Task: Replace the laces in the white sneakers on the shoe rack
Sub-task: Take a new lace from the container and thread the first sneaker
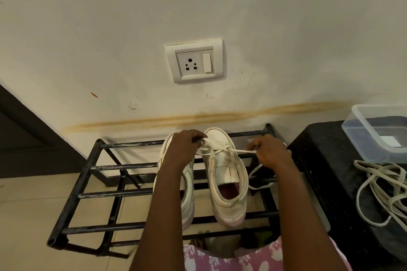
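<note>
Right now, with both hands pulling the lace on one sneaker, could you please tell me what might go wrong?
1. The left hand and right hand pull the lace outward in opposite directions; an uneven pull could leave unequal ends.
2. The sneaker rests on the shoe rack, on spaced bars, so tugging may tip it.
3. A slack lace loop hangs among the bars below the right hand and could snag.

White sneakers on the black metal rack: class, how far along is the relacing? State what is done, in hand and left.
Done: a flat white lace crosses the toe-end eyelets of the white sneaker nearer the black stool. In hand: left hand and right hand each pinch a lace end, pulled sideways. Left: its upper eyelets look empty; the other white sneaker, partly behind the arm, shows no lace.
</note>
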A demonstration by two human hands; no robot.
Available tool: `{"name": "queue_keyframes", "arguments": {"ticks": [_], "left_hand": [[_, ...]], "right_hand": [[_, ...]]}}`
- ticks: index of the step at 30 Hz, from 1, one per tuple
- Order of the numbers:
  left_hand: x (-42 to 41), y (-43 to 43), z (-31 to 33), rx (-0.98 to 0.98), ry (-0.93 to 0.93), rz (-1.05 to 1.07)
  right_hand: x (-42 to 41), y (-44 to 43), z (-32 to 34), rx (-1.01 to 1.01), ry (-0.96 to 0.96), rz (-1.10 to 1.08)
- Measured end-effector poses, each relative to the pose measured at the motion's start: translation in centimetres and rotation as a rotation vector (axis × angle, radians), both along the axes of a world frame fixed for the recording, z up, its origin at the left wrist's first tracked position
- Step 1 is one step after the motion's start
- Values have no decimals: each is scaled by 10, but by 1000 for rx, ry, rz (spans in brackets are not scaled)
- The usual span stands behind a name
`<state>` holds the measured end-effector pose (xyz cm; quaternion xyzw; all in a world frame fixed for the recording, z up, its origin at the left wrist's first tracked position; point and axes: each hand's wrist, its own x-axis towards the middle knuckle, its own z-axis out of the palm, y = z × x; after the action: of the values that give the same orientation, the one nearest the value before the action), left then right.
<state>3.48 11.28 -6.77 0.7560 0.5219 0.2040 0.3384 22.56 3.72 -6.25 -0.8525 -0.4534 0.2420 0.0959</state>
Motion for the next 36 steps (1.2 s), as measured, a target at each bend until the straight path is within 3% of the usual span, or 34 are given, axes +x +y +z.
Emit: {"name": "queue_keyframes", "arguments": {"ticks": [4, 12, 15, 17, 20, 23, 30, 36], "left_hand": [[-1, -1, 2, -54, -102, -17], [-1, 0, -2, -21, 31, -34], [1, 1, -3, -9, 85, -60], [3, 0, -2, 11, 174, -37], [3, 0, 2, 69, 451, 8], [3, -3, 7, -9, 622, -29], [1, -8, 10, -95, 545, -44], [-3, -10, 9, -43, 472, 23]], "right_hand": [[13, -5, -5, 13, -9, -247], [24, -20, -4, -31, -125, -499], [21, -17, -3, -89, -26, -454], [18, -12, -2, -77, 70, -291], [0, -4, 2, 51, 229, 22], [-21, 4, 3, 159, 313, 103], [-27, 13, -10, 173, 220, 60], [-20, 15, -17, 100, 175, -7]]}}
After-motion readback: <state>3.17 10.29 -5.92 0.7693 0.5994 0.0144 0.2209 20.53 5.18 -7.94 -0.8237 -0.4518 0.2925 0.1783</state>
